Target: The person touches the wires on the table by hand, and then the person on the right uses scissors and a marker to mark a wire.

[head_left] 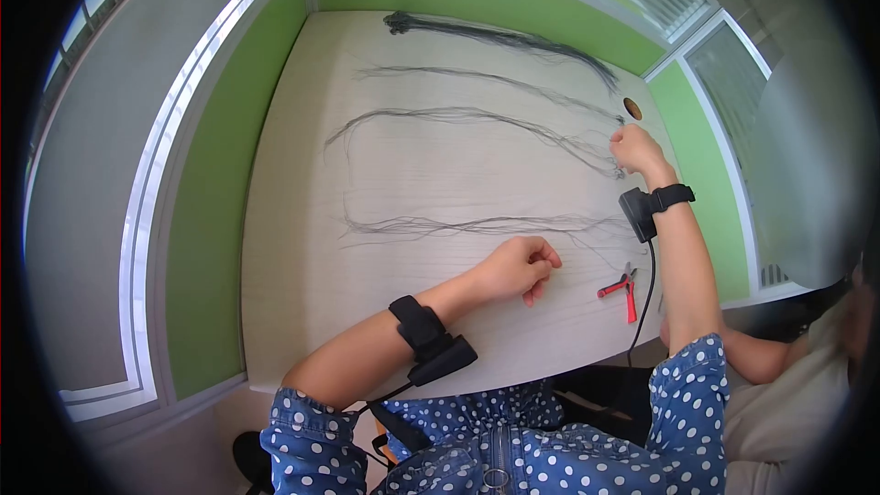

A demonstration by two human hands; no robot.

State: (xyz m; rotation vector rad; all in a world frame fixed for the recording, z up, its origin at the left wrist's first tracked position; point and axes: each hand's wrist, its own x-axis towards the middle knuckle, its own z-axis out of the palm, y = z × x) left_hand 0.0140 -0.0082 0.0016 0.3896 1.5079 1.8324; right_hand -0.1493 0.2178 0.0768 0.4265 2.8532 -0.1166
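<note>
Thin dark strands lie across the pale table in several bundles. My right hand is at the right ends of the middle bundle and the thinner bundle behind it, its fingers pinched together; what they hold is too small to make out. My left hand hovers by the near bundle, fingers curled, and whether anything is between them is hidden. Red-handled pliers rest to its right, jaws pointing away. A thick dark bundle, knotted at its left end, lies farthest back.
Green partitions border the table at the back and sides. A round hole is near the back right. Black wrist devices with cables are on both my arms. Another person's arm is at the lower right.
</note>
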